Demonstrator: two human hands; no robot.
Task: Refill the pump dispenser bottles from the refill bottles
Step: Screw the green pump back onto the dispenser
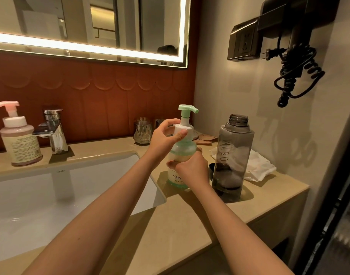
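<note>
Probably early: mid-frame, left grip (pixel 166 135) pinches the green bottle (pixel 184 149) by its collar, right grip (pixel 192 169) wraps its body, refill (pixel 232 155) uncapped, pink bottle (pixel 19 143) untouched.

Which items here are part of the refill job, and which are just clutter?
Job: green pump bottle, left hand at its collar, right hand round its body; open grey bottle; pink pump bottle.
Lying about: glass tumbler, white cloth, faucet, hair dryer.

Faucet (pixel 53 133), mirror (pixel 86 22), wall hairdryer (pixel 297 22)
</note>
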